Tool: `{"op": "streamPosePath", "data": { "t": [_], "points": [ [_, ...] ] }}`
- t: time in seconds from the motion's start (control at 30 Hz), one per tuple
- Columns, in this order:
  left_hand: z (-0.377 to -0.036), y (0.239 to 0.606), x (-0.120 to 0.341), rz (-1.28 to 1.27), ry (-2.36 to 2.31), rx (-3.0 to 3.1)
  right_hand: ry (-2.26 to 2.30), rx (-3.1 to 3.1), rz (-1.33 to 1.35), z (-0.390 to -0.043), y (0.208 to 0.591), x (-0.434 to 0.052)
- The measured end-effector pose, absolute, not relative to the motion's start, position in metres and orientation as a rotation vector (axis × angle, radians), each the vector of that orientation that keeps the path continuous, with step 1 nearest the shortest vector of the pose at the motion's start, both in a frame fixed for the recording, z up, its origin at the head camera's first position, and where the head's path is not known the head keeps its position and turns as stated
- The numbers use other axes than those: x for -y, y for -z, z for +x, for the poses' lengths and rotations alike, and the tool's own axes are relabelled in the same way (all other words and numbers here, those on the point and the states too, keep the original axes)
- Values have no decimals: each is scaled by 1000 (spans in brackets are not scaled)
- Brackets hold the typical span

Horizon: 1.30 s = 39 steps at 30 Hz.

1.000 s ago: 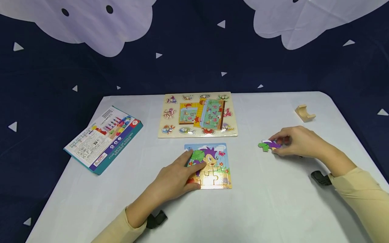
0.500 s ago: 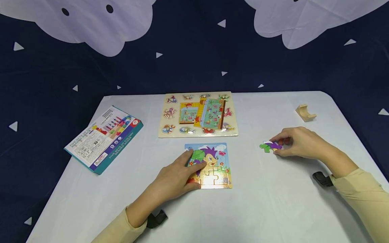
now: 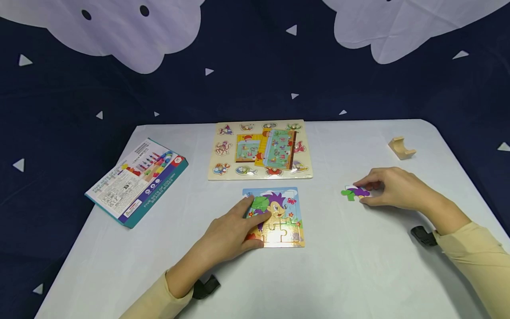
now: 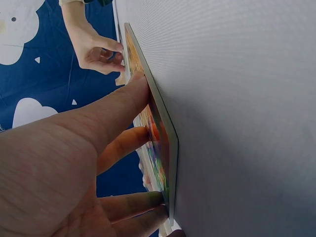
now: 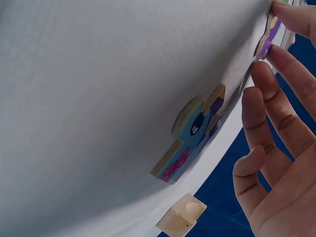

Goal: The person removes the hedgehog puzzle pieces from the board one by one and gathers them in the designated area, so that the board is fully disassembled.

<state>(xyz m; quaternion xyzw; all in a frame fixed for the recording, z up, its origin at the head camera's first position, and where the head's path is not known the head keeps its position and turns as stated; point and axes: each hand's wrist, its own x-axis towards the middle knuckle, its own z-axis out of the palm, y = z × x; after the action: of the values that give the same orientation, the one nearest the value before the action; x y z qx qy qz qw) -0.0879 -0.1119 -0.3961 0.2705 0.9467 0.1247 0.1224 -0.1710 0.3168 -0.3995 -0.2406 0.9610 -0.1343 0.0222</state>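
A square hedgehog jigsaw lies flat on the white table, mid-front. My left hand rests on its left part with straight fingers pressing down; the left wrist view shows those fingers lying over the jigsaw's edge. To the right, my right hand pinches a green and purple puzzle piece that sits low on the table. In the right wrist view that piece shows by the fingertips. A second loose piece lies flat under the palm, hidden in the head view.
A wooden peg puzzle board lies behind the jigsaw with smaller picture boards on it. A teal toy box sits at the left. A small notched wooden block stands near the far right edge. Dark star-patterned cloth surrounds the table.
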Motion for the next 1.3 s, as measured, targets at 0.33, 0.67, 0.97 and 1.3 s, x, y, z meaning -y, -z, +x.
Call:
{"op": "streamPosePath", "data": {
  "t": [0.33,0.67,0.97,1.3],
  "points": [
    [-87,396,111,794,-367,-2771,403,-2989,-757,-170,399,-318],
    [-85,396,112,786,-367,-2775,418,-2999,-784,-169,401,-320],
    [-84,395,111,761,-373,-2776,402,-2987,-763,-170,400,-318],
    [-85,397,111,762,-392,-2779,378,-2981,-739,-169,397,-316]
  ]
}}
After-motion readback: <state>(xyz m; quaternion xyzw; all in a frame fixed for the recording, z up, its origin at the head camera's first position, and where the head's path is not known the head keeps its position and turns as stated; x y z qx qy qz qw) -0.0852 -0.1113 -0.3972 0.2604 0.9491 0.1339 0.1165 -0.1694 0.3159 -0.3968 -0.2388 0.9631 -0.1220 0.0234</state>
